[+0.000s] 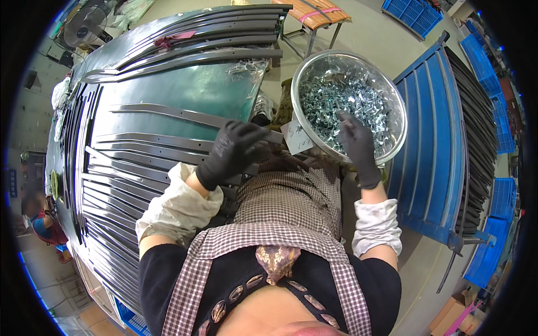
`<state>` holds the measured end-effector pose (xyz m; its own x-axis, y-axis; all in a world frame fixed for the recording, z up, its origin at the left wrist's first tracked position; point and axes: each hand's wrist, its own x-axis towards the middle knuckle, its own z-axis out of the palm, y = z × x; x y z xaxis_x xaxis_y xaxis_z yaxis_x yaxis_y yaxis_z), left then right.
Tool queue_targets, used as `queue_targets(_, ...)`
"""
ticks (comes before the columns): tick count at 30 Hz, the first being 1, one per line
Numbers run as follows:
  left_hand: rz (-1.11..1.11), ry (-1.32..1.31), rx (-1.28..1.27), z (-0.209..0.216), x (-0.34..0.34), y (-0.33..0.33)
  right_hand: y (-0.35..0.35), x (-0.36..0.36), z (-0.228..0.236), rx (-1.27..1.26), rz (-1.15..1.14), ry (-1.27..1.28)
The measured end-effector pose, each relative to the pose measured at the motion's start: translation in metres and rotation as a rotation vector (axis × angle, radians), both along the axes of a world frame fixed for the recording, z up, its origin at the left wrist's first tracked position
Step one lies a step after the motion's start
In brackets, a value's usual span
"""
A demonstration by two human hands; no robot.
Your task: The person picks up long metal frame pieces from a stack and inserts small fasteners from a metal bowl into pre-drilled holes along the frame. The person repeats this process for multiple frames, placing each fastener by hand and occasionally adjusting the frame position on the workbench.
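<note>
My left hand [231,152], in a dark grey glove, is closed around a long dark metal strip [168,112] near its right end. The end of that strip sticks out past my fingers, above my checked apron. On the right, my right hand [359,150], gloved the same way, reaches over a round clear-rimmed basin [399,131]. Small shiny metal clips [330,101] fill the basin in a heap. The right fingers are drawn together at the clips; what they hold, if anything, is too small to make out.
More dark strips [140,185] lie in rows on the green-topped table [224,84] to my left. A white card [297,138] leans by the basin. To the right stands a blue metal rack [423,151] loaded with long dark strips. An orange-topped stool [311,14] is ahead.
</note>
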<state>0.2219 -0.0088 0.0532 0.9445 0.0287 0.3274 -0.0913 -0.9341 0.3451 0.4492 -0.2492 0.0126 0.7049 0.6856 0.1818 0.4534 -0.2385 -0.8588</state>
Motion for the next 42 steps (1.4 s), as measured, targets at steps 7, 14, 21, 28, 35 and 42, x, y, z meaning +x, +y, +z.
queue_targets(7, -0.084, -0.11, -0.156, 0.009, -0.002, -0.057, 0.038, -0.117, 0.007, 0.237, 0.225, 0.366)
queue_targets(14, -0.056, -0.067, -0.051, 0.002, -0.019, -0.053, 0.018, -0.116, 0.001, 0.234, 0.41, 0.572)
queue_targets(21, -0.245, -0.102, 0.216, -0.006, -0.017, -0.041, 0.018, -0.102, 0.014, -0.032, 0.477, 0.84)
queue_targets(28, -0.307, 0.04, 0.182, -0.011, -0.016, -0.031, 0.017, -0.093, 0.001, -0.008, 0.488, 0.663)
queue_targets(35, -0.454, 0.052, 0.208, -0.007, -0.008, -0.027, 0.019, -0.085, 0.006, -0.023, 0.597, 0.508)
queue_targets(42, -0.378, 0.146, 0.242, -0.006, 0.0, -0.009, 0.021, -0.077, -0.006, -0.158, 0.549, 0.509)
